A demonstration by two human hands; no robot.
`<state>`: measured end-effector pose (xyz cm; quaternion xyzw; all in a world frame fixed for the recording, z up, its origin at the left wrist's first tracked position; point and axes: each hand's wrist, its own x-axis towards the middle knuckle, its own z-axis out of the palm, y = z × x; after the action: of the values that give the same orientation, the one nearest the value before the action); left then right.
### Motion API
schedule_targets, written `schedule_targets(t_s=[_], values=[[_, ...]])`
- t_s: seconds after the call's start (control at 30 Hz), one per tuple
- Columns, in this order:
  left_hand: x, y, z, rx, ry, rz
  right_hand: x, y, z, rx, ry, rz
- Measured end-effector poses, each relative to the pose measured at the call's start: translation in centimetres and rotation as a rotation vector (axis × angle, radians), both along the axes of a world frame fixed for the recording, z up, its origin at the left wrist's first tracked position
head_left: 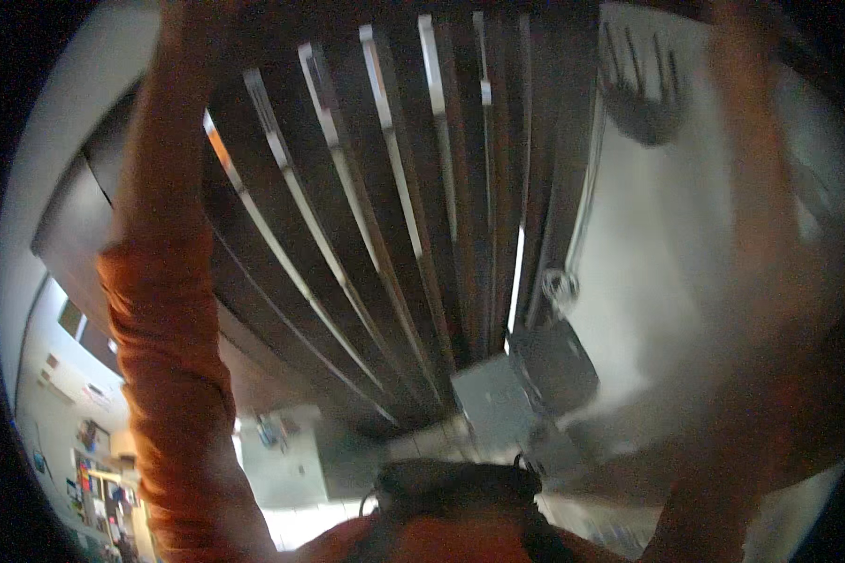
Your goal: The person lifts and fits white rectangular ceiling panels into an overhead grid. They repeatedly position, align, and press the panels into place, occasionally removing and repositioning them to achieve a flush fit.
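Observation:
My left arm [164, 347], in an orange sleeve, stretches up along the left side to the top edge, where my left hand passes out of sight. My right arm [751, 169] rises on the right, smeared by motion, and its hand is also out of sight beyond the top. Between the arms is a dark slatted structure [493, 188] with long pale strips [305, 235] fanning across it. What either hand holds or touches is hidden.
A dark pronged object [643, 113] and a pale surface [657, 244] lie right of the slats. A cable coil [560, 286] sits above grey boxy objects [498, 399]. A dark bag [455, 483] is at my chest. Cluttered shelving [99, 483] shows at lower left.

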<state>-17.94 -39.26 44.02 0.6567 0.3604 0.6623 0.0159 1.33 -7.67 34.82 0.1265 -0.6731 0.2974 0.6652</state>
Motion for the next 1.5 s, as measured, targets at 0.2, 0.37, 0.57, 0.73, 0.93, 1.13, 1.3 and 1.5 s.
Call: schedule_targets(t_s=[0.2, 0.37, 0.57, 0.73, 0.93, 1.13, 1.3, 1.5], values=[[-1.6, -1.3, -1.1, 0.001, -0.082, -0.186, -11.6, -10.3, -1.0, -0.285, 0.140, 0.568], [-1.1, -1.1, -0.7, -0.131, -0.139, -0.423, -11.5, -16.2, 4.2, -0.287, 0.384, 1.257], [-4.4, -3.3, -0.5, -0.322, -0.057, -0.487, -14.5, -20.1, 9.3, -0.426, 0.657, 1.248], [-1.8, -12.1, -1.7, -0.066, -0.282, 0.638, -14.8, -20.7, 9.4, -0.481, 0.723, 1.180], [3.6, -22.2, -0.8, 0.031, -0.035, 1.170, -15.2, -22.1, 8.9, -0.489, 0.724, 1.033], [8.1, -18.6, 0.7, -0.134, -0.094, 1.137, -14.9, -20.7, 8.6, -0.520, 0.636, 1.048], [8.3, -18.4, 1.6, -0.162, -0.047, 1.094, -13.8, -21.4, 8.2, -0.498, 0.612, 0.995], [9.4, -19.1, 1.8, -0.201, 0.024, 1.165, -15.2, -22.0, 8.0, -0.568, 0.510, 1.141]])
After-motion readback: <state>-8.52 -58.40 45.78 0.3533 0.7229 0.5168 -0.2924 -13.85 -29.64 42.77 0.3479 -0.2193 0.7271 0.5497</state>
